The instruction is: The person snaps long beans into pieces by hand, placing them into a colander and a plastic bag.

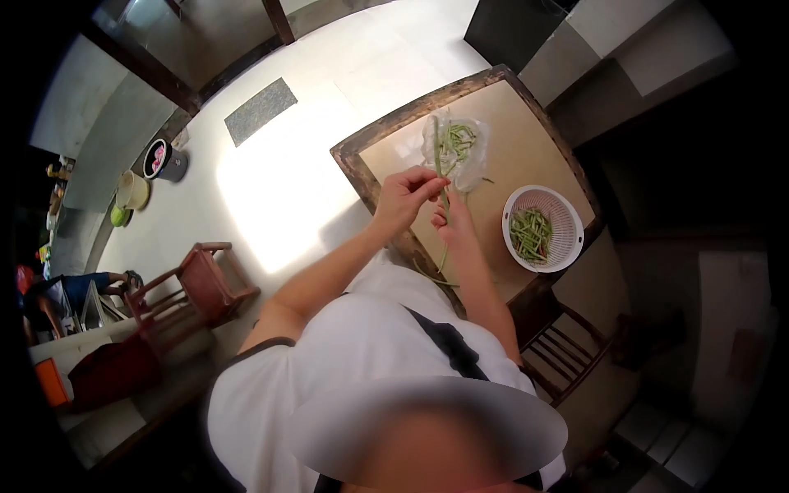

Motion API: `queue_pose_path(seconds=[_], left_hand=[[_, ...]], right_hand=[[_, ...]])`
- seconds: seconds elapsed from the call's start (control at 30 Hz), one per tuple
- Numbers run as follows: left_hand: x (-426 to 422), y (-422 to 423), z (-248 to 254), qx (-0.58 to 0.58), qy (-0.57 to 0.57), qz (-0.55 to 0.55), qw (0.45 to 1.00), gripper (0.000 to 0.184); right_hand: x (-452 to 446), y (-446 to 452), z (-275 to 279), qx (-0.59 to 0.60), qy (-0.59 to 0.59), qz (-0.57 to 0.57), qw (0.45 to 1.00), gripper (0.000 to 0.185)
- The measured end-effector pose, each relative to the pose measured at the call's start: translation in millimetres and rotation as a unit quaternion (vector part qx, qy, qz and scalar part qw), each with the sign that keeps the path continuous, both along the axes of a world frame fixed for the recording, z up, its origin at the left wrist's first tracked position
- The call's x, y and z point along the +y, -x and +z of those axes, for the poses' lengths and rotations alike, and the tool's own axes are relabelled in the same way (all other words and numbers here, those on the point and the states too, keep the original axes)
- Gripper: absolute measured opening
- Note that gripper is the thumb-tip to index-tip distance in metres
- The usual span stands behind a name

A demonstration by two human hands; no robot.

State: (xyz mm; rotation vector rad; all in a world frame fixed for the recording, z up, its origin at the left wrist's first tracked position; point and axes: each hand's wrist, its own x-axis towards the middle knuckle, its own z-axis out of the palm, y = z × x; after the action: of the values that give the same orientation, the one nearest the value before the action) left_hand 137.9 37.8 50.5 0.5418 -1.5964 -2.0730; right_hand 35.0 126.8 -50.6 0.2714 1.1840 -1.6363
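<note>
Long green beans run through both of my hands above the table's left part. My left hand pinches them near their upper part, thumb against fingers. Just right of it and lower, my right hand is wrapped round the same beans, whose long ends hang down toward my lap. Beyond my hands lies a clear plastic bag with short bean pieces on it. A white basket to the right holds more cut green beans.
The wooden table has a dark, worn rim. A red-brown chair stands at the left and another chair at the lower right. Buckets line the far left wall. At the left edge, a person is partly visible.
</note>
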Motion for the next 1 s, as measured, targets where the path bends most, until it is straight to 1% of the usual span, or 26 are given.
queue_pose_path(seconds=[0.03,0.07,0.1,0.13,0.17,0.2,0.23,0.3,0.33,0.4,0.43,0.5,0.53,0.57,0.6,0.63,0.67,0.7,0.73,0.8,0.83,0.87,0.9,0.93,0.97,1.0], left_hand=[[-1.0,-1.3,8.4,0.013,-0.017,0.019,1.000,0.011],[-3.7,-0.5,15.6,0.029,-0.032,0.040,0.998,0.011],[-10.2,-0.2,19.2,-0.006,-0.043,0.034,0.998,0.013],[-14.3,-1.2,16.6,-0.008,-0.045,0.033,0.998,0.013],[-19.0,-1.4,11.9,-0.046,-0.032,0.009,0.998,0.014],[-21.9,-0.9,6.8,-0.083,-0.018,-0.015,0.996,0.016],[-20.8,-1.4,2.4,-0.085,-0.020,-0.029,0.996,0.018],[-19.2,-1.6,-1.7,-0.095,-0.014,-0.038,0.995,0.017],[-18.4,-1.6,-1.6,-0.103,-0.010,-0.048,0.994,0.017],[-17.4,-0.9,-1.4,-0.095,-0.008,-0.042,0.995,0.017],[-17.8,-0.2,3.1,-0.074,-0.023,-0.019,0.997,0.016],[-16.9,0.1,1.6,-0.052,-0.036,0.006,0.998,0.015],[-13.0,-0.2,-8.8,-0.042,0.013,0.012,0.999,0.015],[-8.5,-0.5,-17.9,-0.032,0.062,0.017,0.997,0.015],[-4.6,-0.6,-24.4,-0.030,0.064,0.017,0.997,0.015],[-0.8,-1.4,-30.5,-0.023,0.046,0.033,0.998,0.016],[3.2,-2.7,-27.9,-0.018,0.027,0.047,0.998,0.016],[3.2,-6.4,-22.8,-0.042,-0.006,0.039,0.998,0.016],[2.8,-9.4,-10.5,-0.043,-0.006,0.032,0.999,0.016],[-1.2,-12.2,7.7,-0.003,-0.032,0.046,0.998,0.014],[-7.4,-11.8,7.8,-0.042,-0.042,0.033,0.998,0.015],[-10.9,-12.6,4.3,-0.045,-0.043,0.033,0.998,0.015],[-13.7,-12.0,-2.2,-0.055,-0.061,-0.001,0.997,0.016],[-14.9,-10.8,-7.9,-0.063,-0.078,-0.035,0.994,0.017],[-13.8,-10.4,-12.9,-0.063,-0.077,-0.035,0.994,0.017],[-12.2,-10.8,-17.6,-0.056,-0.053,-0.037,0.996,0.017]], right_hand=[[2.7,-1.4,-3.8,-0.002,0.001,-0.006,1.000,0.013],[4.1,0.3,-6.4,-0.038,0.027,-0.019,0.999,0.012],[5.7,2.9,-8.3,-0.072,0.053,-0.030,0.996,0.011],[6.9,-5.2,15.3,-0.074,0.051,-0.031,0.996,0.011],[3.6,-18.2,61.5,-0.011,0.079,0.008,0.997,0.012],[0.7,-25.0,91.9,0.053,0.108,0.048,0.992,0.012],[0.9,-24.5,100.0,0.053,0.110,0.048,0.991,0.012],[4.1,-22.7,106.8,0.073,0.127,0.141,0.979,0.013],[5.6,-23.0,103.8,0.073,0.129,0.141,0.979,0.013],[9.3,-22.3,91.5,0.191,0.121,0.190,0.955,0.014],[10.0,-21.9,86.3,0.194,0.122,0.191,0.955,0.014],[9.2,-21.7,73.5,0.133,0.074,0.145,0.978,0.012],[7.6,-21.0,65.7,0.134,0.075,0.145,0.977,0.012],[5.5,-18.8,57.6,0.090,0.090,0.117,0.985,0.013],[3.0,-15.1,49.2,0.046,0.105,0.087,0.990,0.014],[0.5,-11.0,40.7,0.047,0.106,0.083,0.990,0.014],[0.0,-7.0,31.8,-0.041,0.137,0.065,0.988,0.014],[2.0,-2.9,21.2,-0.128,0.166,0.045,0.977,0.015],[5.7,2.3,3.2,-0.128,0.167,0.038,0.977,0.015],[9.5,16.2,-25.6,-0.142,0.090,-0.125,0.978,0.012],[6.7,12.5,-10.6,-0.142,0.090,-0.124,0.978,0.012],[3.6,1.5,19.8,-0.055,0.102,-0.087,0.989,0.011],[2.4,-5.9,47.2,0.033,0.114,-0.050,0.992,0.011],[3.2,-9.0,68.2,0.033,0.114,-0.050,0.992,0.011],[4.3,-12.1,86.9,0.083,0.159,0.057,0.982,0.011],[5.4,-14.7,94.6,0.131,0.202,0.163,0.957,0.012]])
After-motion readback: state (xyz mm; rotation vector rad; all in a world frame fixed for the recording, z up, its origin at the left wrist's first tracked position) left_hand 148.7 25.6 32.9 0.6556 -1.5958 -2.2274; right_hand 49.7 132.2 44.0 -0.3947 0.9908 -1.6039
